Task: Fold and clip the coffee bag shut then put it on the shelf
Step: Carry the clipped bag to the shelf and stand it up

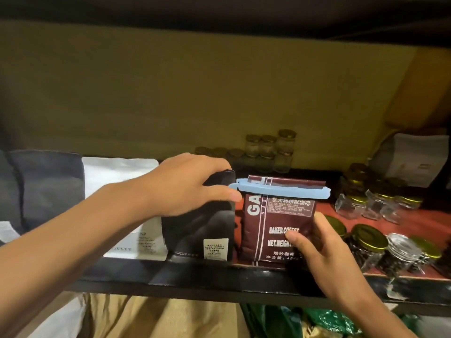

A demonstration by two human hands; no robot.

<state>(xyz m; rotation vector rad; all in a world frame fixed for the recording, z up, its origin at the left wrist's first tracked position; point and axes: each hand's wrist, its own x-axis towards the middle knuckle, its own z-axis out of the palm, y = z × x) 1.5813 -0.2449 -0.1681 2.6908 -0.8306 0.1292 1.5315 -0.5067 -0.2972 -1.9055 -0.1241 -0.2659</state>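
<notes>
The coffee bag (275,220) is standing upright on the shelf (195,272), right at the front edge, squeezed between a black bag (200,230) on its left and the jars (371,242) on its right. The right hand (317,250) is gripping the bag's lower right corner, thumb pressing on the front panel, fingers wrapping behind. The left hand (192,184) is curling over the top of the black bag, thumb reaching toward the end of the clip (268,190); it looks to be holding that neighbour aside.

Best play here, I'd say: keep the black bag pushed left, slide the coffee bag straight back so its base is sitting fully on the shelf, then let go low and gently so it isn't tipping forward or knocking the jars.

The bag itself is dark maroon with white lettering, its top folded down flat, and the pale blue clip is running across the whole width just under the fold, looking fully closed.
</notes>
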